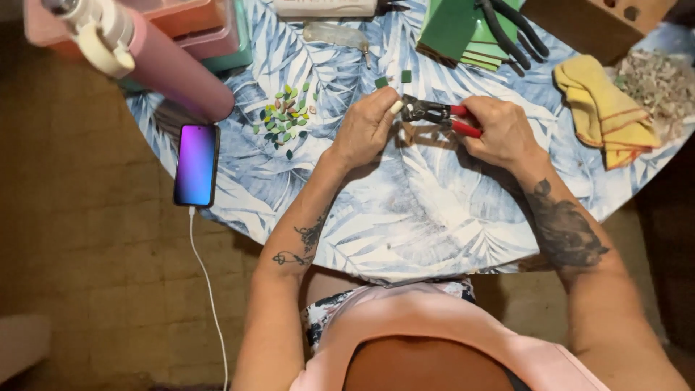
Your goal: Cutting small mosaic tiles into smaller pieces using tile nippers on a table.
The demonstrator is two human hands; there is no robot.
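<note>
Landmark: the nippers (434, 114), red-handled, lying level above the table (405, 210), near its middle.
Right hand (502, 132): clenched around the red handles, at the right end of the nippers.
Left hand (367, 127): fingertips pinch a small pale tile piece (397, 107) at the left end of the nippers.
Key relation: the piece sits right at the nippers' metal head, touching or nearly so; I cannot tell whether it is between the blades. The tool's long axis runs left to right, head toward the left hand, which is the nearer one.
Nearby: 2 green squares (393, 79) just behind the nippers; a heap of small coloured chips (286, 114) well to their left; a phone (197, 164) farther left; a yellow cloth (604, 108) to their right.
Surface: round table, blue leaf-print cover.
Room: brown tiled floor (87, 239), dim.
</note>
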